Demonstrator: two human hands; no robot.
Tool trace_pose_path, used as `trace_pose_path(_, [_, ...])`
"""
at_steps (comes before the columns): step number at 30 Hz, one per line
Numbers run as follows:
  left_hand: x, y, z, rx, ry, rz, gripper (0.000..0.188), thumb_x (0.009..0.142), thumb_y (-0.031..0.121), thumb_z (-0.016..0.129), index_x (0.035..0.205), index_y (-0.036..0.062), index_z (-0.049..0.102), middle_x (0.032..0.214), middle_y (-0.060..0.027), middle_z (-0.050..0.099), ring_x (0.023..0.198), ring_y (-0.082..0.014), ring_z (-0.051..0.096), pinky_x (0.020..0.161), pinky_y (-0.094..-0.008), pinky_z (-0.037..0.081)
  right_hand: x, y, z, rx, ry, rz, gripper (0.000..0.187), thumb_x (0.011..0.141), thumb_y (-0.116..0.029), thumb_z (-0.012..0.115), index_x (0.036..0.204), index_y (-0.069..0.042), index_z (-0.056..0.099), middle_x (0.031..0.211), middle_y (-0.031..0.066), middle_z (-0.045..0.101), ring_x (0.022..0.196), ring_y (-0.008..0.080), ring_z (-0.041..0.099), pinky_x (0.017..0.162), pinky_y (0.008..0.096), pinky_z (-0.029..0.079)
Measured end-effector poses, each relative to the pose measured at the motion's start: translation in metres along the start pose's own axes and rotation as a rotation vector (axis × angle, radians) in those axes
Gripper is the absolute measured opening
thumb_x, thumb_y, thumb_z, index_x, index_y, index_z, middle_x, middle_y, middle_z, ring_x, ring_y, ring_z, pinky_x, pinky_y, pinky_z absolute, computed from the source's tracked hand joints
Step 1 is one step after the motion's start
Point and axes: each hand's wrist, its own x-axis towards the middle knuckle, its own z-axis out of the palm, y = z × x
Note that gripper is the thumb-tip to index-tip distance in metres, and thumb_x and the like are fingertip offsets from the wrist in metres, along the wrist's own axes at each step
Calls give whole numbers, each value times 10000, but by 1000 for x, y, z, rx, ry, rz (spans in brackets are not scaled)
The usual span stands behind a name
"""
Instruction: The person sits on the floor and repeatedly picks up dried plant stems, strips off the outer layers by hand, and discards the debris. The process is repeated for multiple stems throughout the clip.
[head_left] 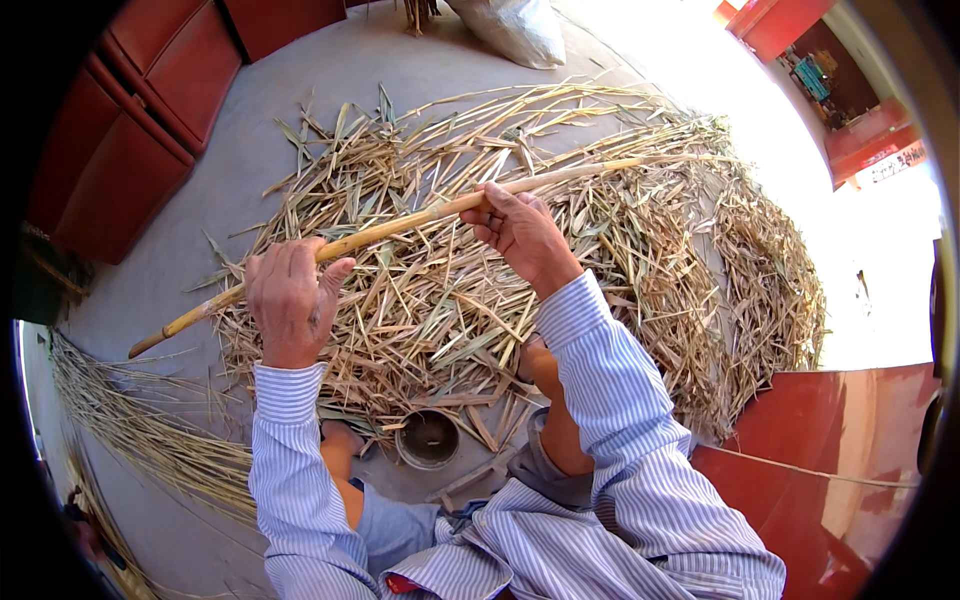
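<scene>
A long, yellow-brown cane stalk (pixel 400 222) spans two hands above a strewn heap of dry, straw-coloured leaves (pixel 420 320), the left hand (pixel 290 298) closed around it, the right hand (pixel 520 232) pinching it between thumb and fingers. The step appears to be handling one stalk; the next move likely calls for steady two-handed control. Beyond, a white strip (pixel 897 160) carries dark lettering too small to read.
</scene>
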Motion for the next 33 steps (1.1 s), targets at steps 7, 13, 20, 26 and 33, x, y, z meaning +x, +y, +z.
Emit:
trace_pose_path(7, [0, -7, 8, -41, 50, -11, 331, 855, 399, 661, 827, 71, 622, 716, -55, 610, 658, -257, 570, 617, -390, 404, 3, 11, 6, -70, 22, 9, 286, 990, -305, 556, 1032, -36, 644, 871, 70, 705, 720, 112, 671, 622, 209, 559])
trace_pose_path(13, [-7, -4, 18, 44, 100, 23, 337, 827, 405, 680, 825, 73, 624, 746, -44, 634, 697, -246, 595, 640, -371, 448, 2, 19, 7, -126, 111, 19, 324, 981, -363, 566, 966, -51, 653, 774, 29, 685, 642, 95, 633, 569, 214, 499])
trace_pose_path(20, [-3, 1, 17, 39, 173, 52, 280, 703, 230, 803, 853, 79, 621, 818, -37, 670, 767, -214, 626, 686, -355, 426, 5, 17, 9, 30, 21, 130, 240, 982, -191, 485, 991, 2, 627, 821, 56, 684, 629, 98, 597, 555, 217, 506])
trace_pose_path(26, [0, 1, 13, 5, 184, 51, 300, 672, 194, 824, 863, 83, 622, 824, -34, 673, 778, -211, 629, 680, -350, 409, 6, 20, 13, 95, 18, 133, 150, 900, -72, 471, 930, 8, 594, 769, 44, 636, 617, 103, 566, 530, 250, 496])
trace_pose_path(33, [5, -1, -1, -33, 166, 24, 289, 688, 206, 826, 855, 77, 628, 810, -48, 680, 744, -219, 632, 657, -353, 411, 7, 29, 19, 164, -11, -4, 114, 884, -65, 484, 921, -4, 573, 725, 42, 581, 582, 107, 514, 510, 268, 452])
